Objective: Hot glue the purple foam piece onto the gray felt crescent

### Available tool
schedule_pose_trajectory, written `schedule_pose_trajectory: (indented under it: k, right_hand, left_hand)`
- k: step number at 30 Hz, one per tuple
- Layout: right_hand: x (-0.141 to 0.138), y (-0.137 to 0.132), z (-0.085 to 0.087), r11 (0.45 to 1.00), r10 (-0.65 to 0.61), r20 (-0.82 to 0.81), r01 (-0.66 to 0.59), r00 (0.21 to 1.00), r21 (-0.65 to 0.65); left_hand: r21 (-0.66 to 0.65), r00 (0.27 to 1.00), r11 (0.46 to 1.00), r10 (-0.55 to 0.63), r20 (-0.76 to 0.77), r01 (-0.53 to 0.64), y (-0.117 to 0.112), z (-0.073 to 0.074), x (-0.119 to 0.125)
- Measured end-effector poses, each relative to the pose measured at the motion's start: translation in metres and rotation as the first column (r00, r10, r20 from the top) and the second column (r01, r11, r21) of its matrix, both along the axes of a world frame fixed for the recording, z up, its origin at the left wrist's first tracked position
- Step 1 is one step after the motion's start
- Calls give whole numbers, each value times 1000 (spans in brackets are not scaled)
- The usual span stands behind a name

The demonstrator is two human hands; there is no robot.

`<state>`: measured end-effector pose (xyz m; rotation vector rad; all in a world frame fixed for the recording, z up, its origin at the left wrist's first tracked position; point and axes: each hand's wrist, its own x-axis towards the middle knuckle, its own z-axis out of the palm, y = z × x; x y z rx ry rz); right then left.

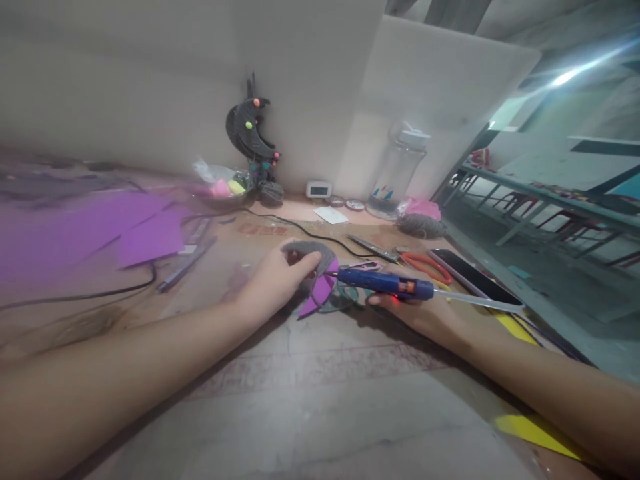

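My left hand (273, 279) pinches a small craft piece (316, 273) of grey and purple foam, holding it on the tabletop (320, 393). My right hand (415, 310) grips a blue hot glue gun (385, 283) lying level. Its nozzle points left and touches the foam piece. A clear glue stick (475, 301) pokes out of the gun's back end to the right.
Purple foam sheets (150, 239) lie at the left with a black cable (100, 292) across them. Orange-handled scissors (425, 265), a dark phone (473, 280) and yellow paper (535, 433) sit at the right. A black foam moon figure (250, 133), a clear bottle (397, 175) and a small clock (319, 190) stand along the wall.
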<state>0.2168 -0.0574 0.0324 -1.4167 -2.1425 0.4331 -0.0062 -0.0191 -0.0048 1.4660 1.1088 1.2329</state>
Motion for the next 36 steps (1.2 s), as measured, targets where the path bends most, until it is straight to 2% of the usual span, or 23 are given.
schedule_pose_trajectory:
  k: [11,15,20,25,31,36]
  right_hand:
    - [-4,-4,10,999,-30,58,28,998,41]
    - [-2,-1,5,998,-52,50,50,997,43]
    - [3,3,-3,992,-66,28,62,997,108]
    - [0,0,4,995,-80,37,78,996,62]
    - [-3,-1,9,988,-109,52,103,993,114]
    - [-4,-2,9,986,-146,54,141,988,90]
  left_hand:
    - [-25,1000,1000,7,6,-7,0,-1,-1]
    - [-36,999,999,-13,37,14,1,-2,0]
    - [-40,999,999,-3,42,5,0,-1,0]
    - [-60,1000,998,-5,23,6,-1,1,-1]
    - [-64,999,998,-13,44,16,-1,1,-1]
    - [-66,999,998,-14,44,17,-1,1,-1]
